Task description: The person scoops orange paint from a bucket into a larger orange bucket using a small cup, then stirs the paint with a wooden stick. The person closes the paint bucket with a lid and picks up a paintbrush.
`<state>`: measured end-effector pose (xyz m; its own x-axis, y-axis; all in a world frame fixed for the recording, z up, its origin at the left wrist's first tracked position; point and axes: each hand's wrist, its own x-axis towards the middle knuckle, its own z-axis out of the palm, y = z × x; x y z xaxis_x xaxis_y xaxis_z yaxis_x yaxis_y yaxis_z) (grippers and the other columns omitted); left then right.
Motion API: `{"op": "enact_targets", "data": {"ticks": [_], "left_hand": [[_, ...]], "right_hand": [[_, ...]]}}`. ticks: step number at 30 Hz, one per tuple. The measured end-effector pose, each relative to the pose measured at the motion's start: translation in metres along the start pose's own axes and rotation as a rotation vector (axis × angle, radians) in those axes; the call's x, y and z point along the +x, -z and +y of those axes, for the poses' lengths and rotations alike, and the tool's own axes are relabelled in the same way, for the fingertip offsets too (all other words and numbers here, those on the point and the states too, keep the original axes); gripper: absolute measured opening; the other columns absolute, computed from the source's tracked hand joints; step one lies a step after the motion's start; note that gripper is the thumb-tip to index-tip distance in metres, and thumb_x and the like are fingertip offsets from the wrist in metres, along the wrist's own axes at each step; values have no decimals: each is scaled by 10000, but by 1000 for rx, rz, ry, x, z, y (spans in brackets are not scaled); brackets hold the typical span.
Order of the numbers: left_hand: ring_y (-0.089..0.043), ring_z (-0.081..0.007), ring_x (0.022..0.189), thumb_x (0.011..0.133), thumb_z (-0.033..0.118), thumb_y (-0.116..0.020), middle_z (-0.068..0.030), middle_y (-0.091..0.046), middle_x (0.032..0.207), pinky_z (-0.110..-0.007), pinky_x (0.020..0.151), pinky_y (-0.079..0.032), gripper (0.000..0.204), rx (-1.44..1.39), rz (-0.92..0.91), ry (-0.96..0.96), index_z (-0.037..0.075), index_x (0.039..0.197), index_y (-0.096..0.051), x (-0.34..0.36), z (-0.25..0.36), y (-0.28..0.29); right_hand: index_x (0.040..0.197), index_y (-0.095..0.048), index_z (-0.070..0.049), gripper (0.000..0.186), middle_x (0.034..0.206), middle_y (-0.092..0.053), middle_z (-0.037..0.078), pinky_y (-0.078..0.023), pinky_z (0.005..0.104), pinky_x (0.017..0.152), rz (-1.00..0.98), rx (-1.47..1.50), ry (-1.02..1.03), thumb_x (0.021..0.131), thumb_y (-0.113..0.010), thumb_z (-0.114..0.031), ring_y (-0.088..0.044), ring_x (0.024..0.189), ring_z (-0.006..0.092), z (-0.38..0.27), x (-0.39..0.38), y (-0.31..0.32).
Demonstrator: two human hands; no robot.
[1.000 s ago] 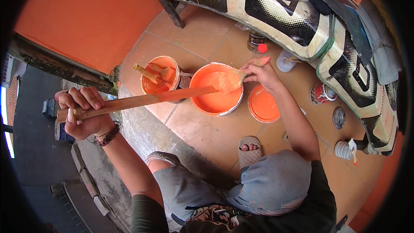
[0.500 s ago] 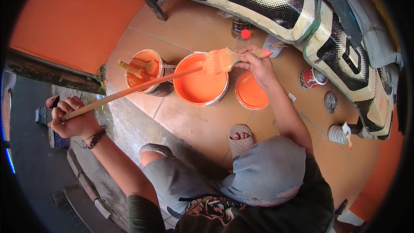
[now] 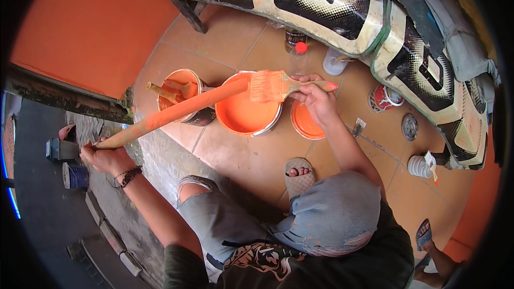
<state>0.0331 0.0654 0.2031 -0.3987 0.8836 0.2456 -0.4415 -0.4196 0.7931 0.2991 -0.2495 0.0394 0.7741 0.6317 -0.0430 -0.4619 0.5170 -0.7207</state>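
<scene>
My left hand (image 3: 110, 158) is closed around the lower left end of a flat wooden slat (image 3: 160, 120). Orange paint coats the slat's far part, while the end by my hand is mostly bare wood. In my right hand (image 3: 318, 104) is the handle of a wide paintbrush (image 3: 267, 86), its bristles orange and against or very near the slat's far end. Below them stands a white-rimmed paint bucket (image 3: 270, 128) of orange paint. Left of it, a smaller bucket (image 3: 201, 117) holds a wooden-handled tool. A round orange-coated lid (image 3: 309, 123) lies below my right wrist.
A bench with a black-and-white printed cover (image 3: 321, 5) curves along the back and right. Near it stand a red-capped bottle (image 3: 300, 56), a red can (image 3: 381, 99), a round metal lid (image 3: 409, 127) and stacked white cups (image 3: 418, 166). Another person's foot (image 3: 424, 235) shows lower right.
The slat has turned, showing a broad painted face instead of a thin edge. My left hand has moved right and down; the brush has shifted slightly left. A person's foot has appeared lower right.
</scene>
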Motion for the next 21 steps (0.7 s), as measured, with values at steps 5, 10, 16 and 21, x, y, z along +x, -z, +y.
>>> {"op": "enact_targets", "data": {"ticks": [5, 10, 16, 21], "left_hand": [[-547, -192, 754, 801, 167, -635, -63, -547, 924, -339, 669, -500, 187, 19, 88, 15, 45, 910, -544, 0, 10, 2], [-564, -209, 864, 812, 132, -648, -88, -553, 998, -385, 738, -515, 202, -5, 167, 35, -5, 920, -546, 29, 2, 18], [-585, -190, 826, 881, 187, -696, -84, -596, 998, -363, 686, -513, 252, 26, 283, -49, -21, 945, -570, 53, 9, 22], [-581, -140, 777, 897, 194, -697, -36, -619, 935, -324, 645, -497, 225, 41, 201, -259, 10, 955, -581, 74, 17, 13]], "right_hand": [[1016, -553, 12, 171, 1175, -585, 204, -512, 473, 936, 47, 50, 24, 851, -508, 7, -613, 1069, 299, -7, -7, 12], [1038, -544, 6, 190, 1180, -582, 193, -507, 467, 949, 85, -70, -57, 850, -511, 1, -611, 1071, 295, 2, -20, 32], [1078, -516, -11, 225, 1200, -573, 196, -530, 435, 918, 148, -87, -66, 854, -501, -14, -619, 1044, 283, 8, -38, 44], [1117, -488, -23, 242, 1219, -588, 201, -550, 392, 890, 145, -10, -31, 877, -461, -33, -644, 1014, 275, -4, -40, 54]]}}
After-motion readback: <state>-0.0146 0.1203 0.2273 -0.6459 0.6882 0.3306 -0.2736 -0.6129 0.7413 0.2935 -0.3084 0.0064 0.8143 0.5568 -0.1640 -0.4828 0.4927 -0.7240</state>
